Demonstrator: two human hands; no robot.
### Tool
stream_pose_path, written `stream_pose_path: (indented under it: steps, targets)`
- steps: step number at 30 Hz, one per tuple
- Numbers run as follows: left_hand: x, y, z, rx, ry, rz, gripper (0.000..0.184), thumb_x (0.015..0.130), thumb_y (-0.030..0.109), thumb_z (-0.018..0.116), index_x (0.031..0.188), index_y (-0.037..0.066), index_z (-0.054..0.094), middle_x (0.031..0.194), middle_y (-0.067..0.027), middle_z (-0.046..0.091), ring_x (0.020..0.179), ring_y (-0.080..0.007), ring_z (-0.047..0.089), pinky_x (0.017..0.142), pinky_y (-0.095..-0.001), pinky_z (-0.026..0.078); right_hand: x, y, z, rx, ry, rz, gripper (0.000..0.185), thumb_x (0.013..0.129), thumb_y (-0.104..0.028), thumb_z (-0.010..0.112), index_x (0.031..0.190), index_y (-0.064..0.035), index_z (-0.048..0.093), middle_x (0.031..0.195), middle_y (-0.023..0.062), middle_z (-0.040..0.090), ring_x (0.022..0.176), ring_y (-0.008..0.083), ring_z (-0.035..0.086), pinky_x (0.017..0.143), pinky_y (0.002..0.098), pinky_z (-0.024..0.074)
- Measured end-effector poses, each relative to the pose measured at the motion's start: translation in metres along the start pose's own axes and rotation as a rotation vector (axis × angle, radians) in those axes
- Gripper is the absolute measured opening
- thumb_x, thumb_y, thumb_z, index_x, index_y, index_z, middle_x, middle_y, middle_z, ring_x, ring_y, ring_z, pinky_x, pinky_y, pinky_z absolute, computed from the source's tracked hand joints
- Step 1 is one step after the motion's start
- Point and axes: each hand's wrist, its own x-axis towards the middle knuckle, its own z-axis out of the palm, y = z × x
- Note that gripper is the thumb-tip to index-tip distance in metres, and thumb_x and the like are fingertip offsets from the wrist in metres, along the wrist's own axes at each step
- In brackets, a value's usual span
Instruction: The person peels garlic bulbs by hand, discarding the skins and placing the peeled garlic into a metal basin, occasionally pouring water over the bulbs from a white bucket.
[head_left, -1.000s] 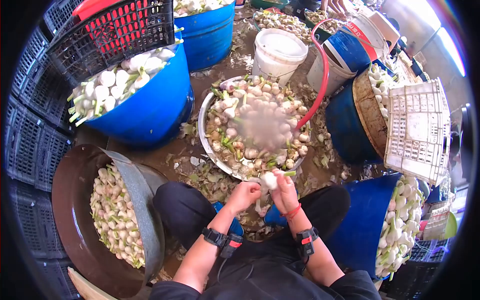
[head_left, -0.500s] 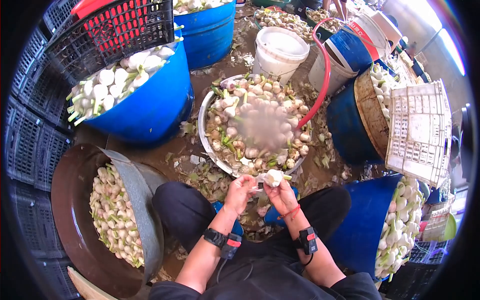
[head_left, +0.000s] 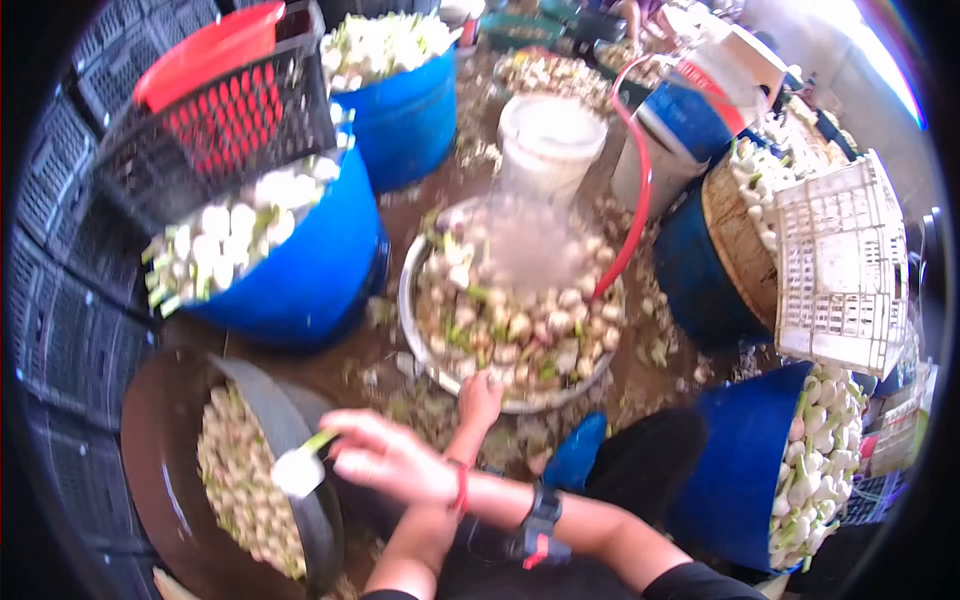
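My right hand (head_left: 390,458), with a red cord at its wrist, is stretched across to the left over my left forearm. At its fingertips a white peeled garlic bulb (head_left: 299,472) hangs by its green stem, over the rim of the dark brown tub (head_left: 160,450) holding many bulbs. My left hand (head_left: 481,398) is at the near rim of the round metal basin (head_left: 412,320), fingers curled beside the unpeeled garlic (head_left: 520,325); what they hold, if anything, is hidden. A blurry patch covers the basin's far part.
Blue tubs of peeled garlic stand at left (head_left: 310,270), far left and right (head_left: 735,460). A red hose (head_left: 645,170) curves into the basin. Beyond are a white bucket (head_left: 553,150) and a white crate (head_left: 840,265). A black crate (head_left: 220,120) rests on one tub. Peelings litter the floor.
My right hand has swung left with the garlic bulb, from before my knees to the brown tub. My left hand has shifted slightly to the basin's rim. The view has tilted.
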Motion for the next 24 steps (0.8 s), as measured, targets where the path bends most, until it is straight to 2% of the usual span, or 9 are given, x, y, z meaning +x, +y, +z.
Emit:
stream_pose_path:
  steps: [3,4,5,7,9,11,14,17,24]
  targets:
    - [0.058,-0.009,0.023,-0.144,0.133,-0.076,0.053,0.075,0.022,0.062,0.120,0.002,0.040,0.103,-0.0244,0.054,0.098,-0.0406,0.050,0.085,-0.0447,0.041,-0.003,0.004,-0.006,-0.118,0.002,-0.067,0.051,0.083,-0.020,0.060,0.127,-0.0089,0.037,0.116,0.0120,0.043,0.103,0.0227,0.049,0.087,0.0332,0.0421]
    - [0.069,-0.019,0.029,-0.017,0.097,-0.061,0.057,0.075,0.021,0.063,0.122,0.003,0.036,0.104,-0.0242,0.053,0.099,-0.0404,0.050,0.083,-0.0456,0.041,-0.009,0.012,-0.025,-0.196,0.054,-0.037,0.049,0.086,-0.020,0.057,0.129,-0.0090,0.035,0.121,0.0072,0.040,0.106,0.0172,0.048,0.092,0.0320,0.0385]
    - [0.075,-0.023,0.029,0.007,0.107,-0.075,0.051,0.073,0.017,0.063,0.117,0.002,0.041,0.103,-0.0242,0.054,0.096,-0.0406,0.051,0.081,-0.0457,0.042,-0.018,0.014,-0.050,-0.487,0.162,-0.063,0.045,0.085,-0.018,0.057,0.126,-0.0094,0.039,0.116,0.0072,0.045,0.103,0.0167,0.050,0.089,0.0313,0.0410]
    - [0.077,-0.032,0.026,0.006,0.157,-0.105,0.035,0.072,0.013,0.062,0.105,0.003,0.052,0.093,-0.0225,0.059,0.089,-0.0395,0.055,0.077,-0.0455,0.044,-0.044,0.057,-0.109,-0.445,0.419,0.179,0.043,0.082,-0.015,0.060,0.121,-0.0078,0.043,0.110,0.0096,0.050,0.096,0.0186,0.054,0.083,0.0316,0.0442]
    - [0.082,-0.037,0.012,-0.002,0.206,0.046,0.020,0.071,0.008,0.061,0.091,0.003,0.060,0.082,-0.0215,0.061,0.080,-0.0409,0.057,0.071,-0.0471,0.044,-0.072,0.074,-0.167,-0.739,0.516,0.296,0.057,0.077,-0.017,0.064,0.127,-0.0094,0.038,0.121,0.0155,0.040,0.108,0.0280,0.047,0.090,0.0359,0.0406]
    - [0.061,0.002,-0.027,-0.045,0.115,0.026,0.014,0.073,0.009,0.061,0.086,0.003,0.061,0.076,-0.0171,0.062,0.071,-0.0320,0.061,0.067,-0.0404,0.047,-0.093,0.074,-0.192,-1.246,0.712,-0.020,0.059,0.071,-0.015,0.067,0.124,-0.0096,0.042,0.121,0.0170,0.041,0.105,0.0293,0.049,0.090,0.0377,0.0406]
    - [0.020,0.040,-0.057,-0.758,-0.304,-0.025,0.013,0.081,0.004,0.058,0.093,0.002,0.061,0.075,-0.0020,0.062,0.064,-0.0079,0.058,0.059,-0.0201,0.047,-0.101,0.064,-0.207,-1.172,0.595,-0.103,0.055,0.070,-0.014,0.069,0.121,-0.0099,0.047,0.117,0.0151,0.043,0.102,0.0289,0.051,0.087,0.0367,0.0431]
    - [-0.009,0.046,-0.050,-1.117,-0.167,-0.119,0.016,0.082,0.006,0.058,0.096,0.000,0.060,0.077,-0.0032,0.062,0.065,-0.0106,0.059,0.060,-0.0216,0.049,-0.106,0.042,-0.190,-0.572,0.573,0.059,0.053,0.069,-0.014,0.071,0.117,-0.0100,0.050,0.113,0.0131,0.046,0.097,0.0297,0.053,0.084,0.0349,0.0449]
    - [-0.024,0.048,-0.041,-0.959,-0.099,-0.123,0.010,0.079,0.004,0.056,0.080,-0.004,0.062,0.072,-0.0060,0.062,0.057,-0.0111,0.058,0.052,-0.0225,0.048,-0.115,0.036,-0.157,-1.047,0.670,-0.065,0.038,0.068,-0.011,0.071,0.102,-0.0108,0.055,0.100,0.0126,0.049,0.089,0.0300,0.054,0.074,0.0351,0.0469]
